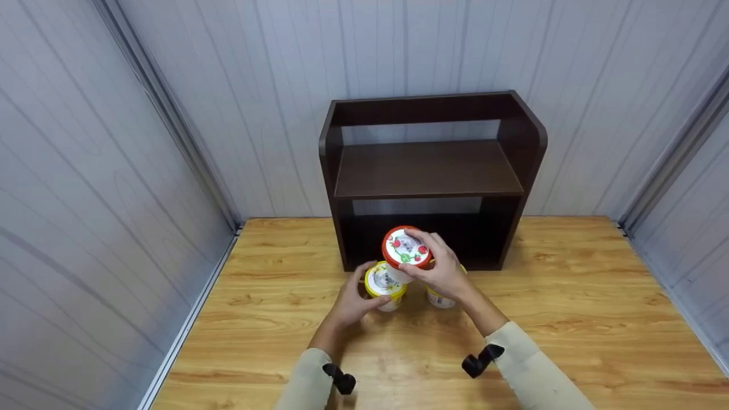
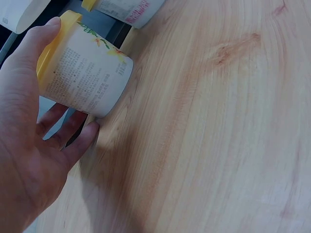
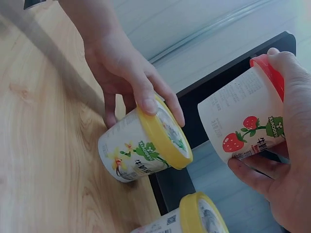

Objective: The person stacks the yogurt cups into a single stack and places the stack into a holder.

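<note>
My right hand (image 1: 448, 274) grips a white tub with a red lid (image 1: 402, 248) and strawberry pictures (image 3: 238, 116), holding it raised and tilted in front of the shelf. Below and to its left, my left hand (image 1: 347, 304) curls thumb and fingers round a yellow-lidded tub (image 1: 383, 279) with a flower print. This tub (image 3: 131, 148) stands on the table in the right wrist view. A second yellow-lidded tub (image 1: 441, 300) stands to the right, partly hidden under my right hand; its lid (image 3: 194, 213) shows at the bottom of the right wrist view.
A dark brown two-tier shelf (image 1: 428, 169) stands on the wooden table (image 1: 273, 307) just behind the tubs. Pale panel walls (image 1: 273, 114) enclose the table at the back and both sides. A black strap piece (image 1: 483, 360) hangs from each sleeve.
</note>
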`<state>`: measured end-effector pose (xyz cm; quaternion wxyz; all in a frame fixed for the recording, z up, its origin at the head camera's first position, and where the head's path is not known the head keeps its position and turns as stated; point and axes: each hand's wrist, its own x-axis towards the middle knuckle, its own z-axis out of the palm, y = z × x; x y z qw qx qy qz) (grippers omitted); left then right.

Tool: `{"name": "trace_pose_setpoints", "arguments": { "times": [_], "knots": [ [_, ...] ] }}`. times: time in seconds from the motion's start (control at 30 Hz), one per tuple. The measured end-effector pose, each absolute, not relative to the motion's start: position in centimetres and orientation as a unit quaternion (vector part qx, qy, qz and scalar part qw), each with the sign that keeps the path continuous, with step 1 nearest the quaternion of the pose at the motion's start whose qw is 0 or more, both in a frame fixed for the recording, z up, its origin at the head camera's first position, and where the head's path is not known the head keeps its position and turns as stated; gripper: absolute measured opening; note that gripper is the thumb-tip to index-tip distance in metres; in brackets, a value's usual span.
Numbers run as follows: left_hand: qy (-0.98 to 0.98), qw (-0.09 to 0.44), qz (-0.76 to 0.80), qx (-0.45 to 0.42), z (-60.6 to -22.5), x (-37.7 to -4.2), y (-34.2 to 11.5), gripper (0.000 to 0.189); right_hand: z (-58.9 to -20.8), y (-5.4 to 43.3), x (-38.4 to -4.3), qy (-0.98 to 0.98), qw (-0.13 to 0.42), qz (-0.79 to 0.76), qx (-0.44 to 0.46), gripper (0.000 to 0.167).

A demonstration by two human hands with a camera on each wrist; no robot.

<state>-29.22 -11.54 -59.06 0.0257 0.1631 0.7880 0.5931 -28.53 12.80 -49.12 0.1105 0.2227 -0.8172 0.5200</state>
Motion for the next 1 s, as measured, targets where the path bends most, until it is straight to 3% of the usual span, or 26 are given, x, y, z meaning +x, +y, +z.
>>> {"name": "trace_pose_setpoints", "arguments": {
  "times": [0.23,0.5,0.7,1.0],
  "knots": [
    [0.773,0.034,0.61,0.171,-57.6,-28.4,-11.6,0.085,-49.6,11.8,-28.2,-0.812,0.086,0.538,0.208,0.073],
    [0.773,0.031,0.61,0.174,-55.9,-27.4,-11.6,0.081,-47.4,10.4,-26.0,-0.8,0.069,0.56,0.206,0.071],
    [0.776,0.029,0.606,0.171,-56.5,-27.7,-11.7,0.083,-48.1,9.7,-26.0,-0.801,0.076,0.555,0.21,0.071],
    [0.775,0.014,0.607,0.175,-59.4,-29.0,-11.7,0.084,-51.6,10.0,-28.5,-0.8,0.056,0.561,0.206,0.071]
  ]
}}
